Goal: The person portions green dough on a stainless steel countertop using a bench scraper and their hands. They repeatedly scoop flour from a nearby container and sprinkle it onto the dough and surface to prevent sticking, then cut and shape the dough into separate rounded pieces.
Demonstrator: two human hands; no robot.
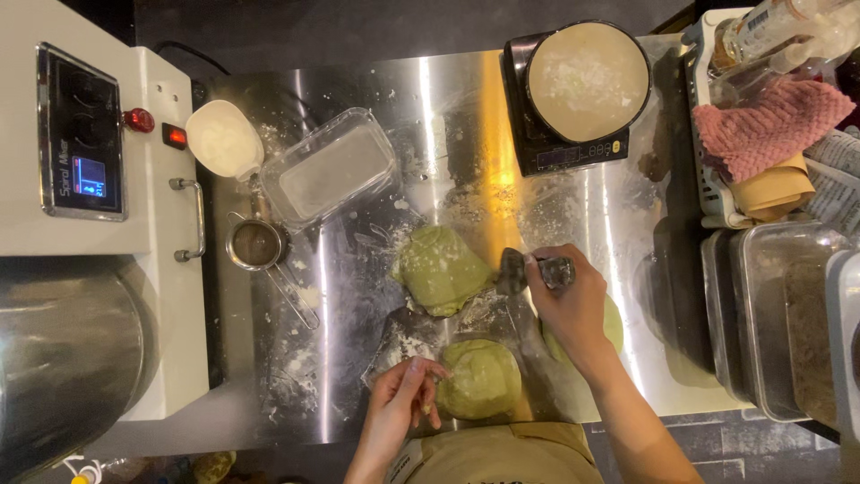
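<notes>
While a metal dough scraper (528,267) is gripped at its handle by the right hand (573,305), its blade is pointed toward the person's left, at the edge of the large green dough piece (441,269); the tool's long axis is laid roughly across the steel table (376,179), left to right. The fingers of the right hand are curled closed around the handle. Under the right wrist a third green dough piece (613,324) is partly hidden, so its shape cannot be fully told. The left hand (399,403) is held with fingertips drawn together, touching the left side of a smaller rounded green dough ball (482,378) near the table's front edge. The large piece is seen at the middle of the table, just beyond the ball, with scattered flour between them. Farther off, a round pan of flour (587,81) is set on a digital scale (573,154). To the left, a clear plastic container (330,168), a small sieve (256,244) and a white flour-filled scoop (224,139) are ranged beside a white mixer (90,134). At the right edge, a pink cloth (770,121) is draped over a basket.
</notes>
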